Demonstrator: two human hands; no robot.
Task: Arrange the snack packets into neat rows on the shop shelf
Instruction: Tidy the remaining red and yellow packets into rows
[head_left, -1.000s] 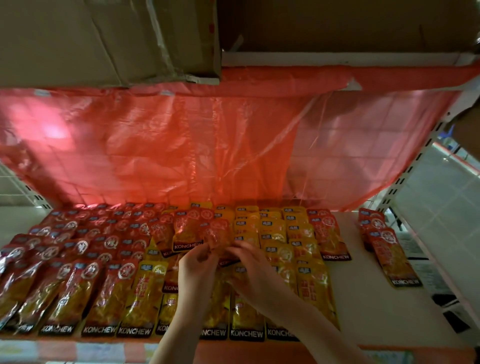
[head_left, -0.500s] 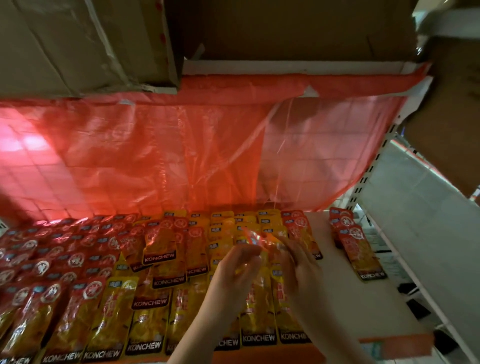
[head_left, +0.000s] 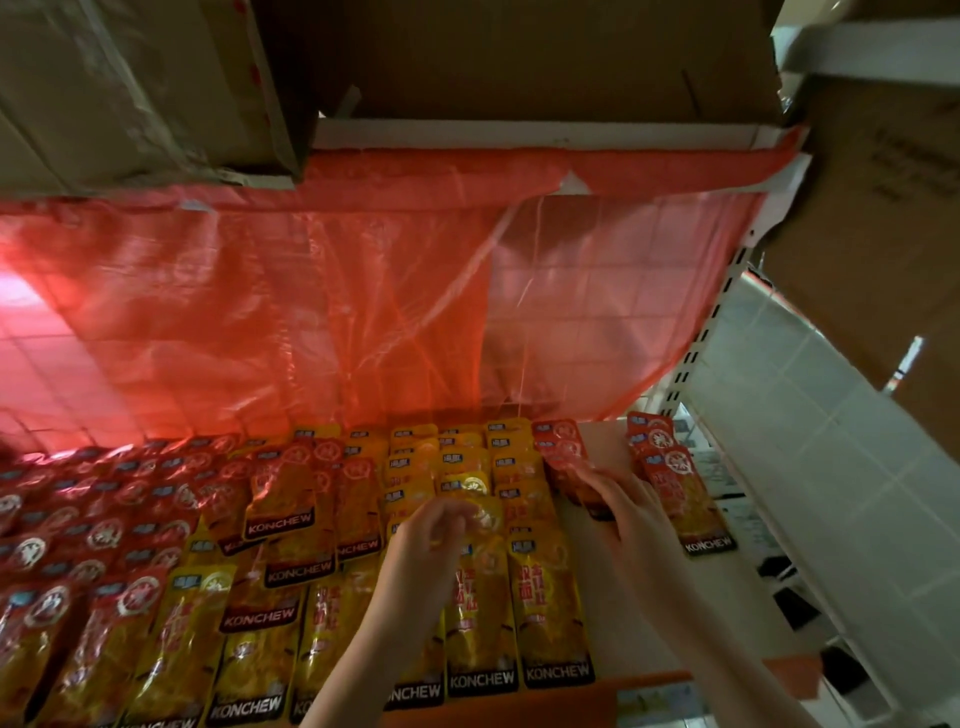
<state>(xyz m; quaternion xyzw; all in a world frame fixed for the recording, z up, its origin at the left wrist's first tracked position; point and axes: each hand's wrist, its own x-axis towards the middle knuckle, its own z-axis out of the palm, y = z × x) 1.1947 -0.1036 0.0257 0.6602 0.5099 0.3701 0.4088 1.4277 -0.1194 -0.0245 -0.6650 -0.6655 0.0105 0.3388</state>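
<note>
Snack packets lie in overlapping rows on the white shop shelf (head_left: 613, 561): red packets (head_left: 104, 519) on the left, yellow packets (head_left: 478, 613) in the middle, and a red column (head_left: 561, 447) at their right. My right hand (head_left: 628, 504) holds a red packet (head_left: 595, 506) down on the near end of that red column. My left hand (head_left: 431, 545) hovers over the yellow rows with loosely curled fingers; it is blurred and I see nothing in it. A few red-topped packets (head_left: 280, 499) lie askew across the middle rows.
A separate short stack of red packets (head_left: 675, 488) lies at the shelf's right edge beside the perforated upright (head_left: 696, 353). A red plastic sheet (head_left: 311, 312) hangs at the back. Cardboard boxes (head_left: 519, 57) sit on the shelf overhead and another (head_left: 883, 208) at right.
My right hand carried the red packet rightward from the middle to the red column. My left hand let go of it and stayed over the yellow rows. The view shifted right.
</note>
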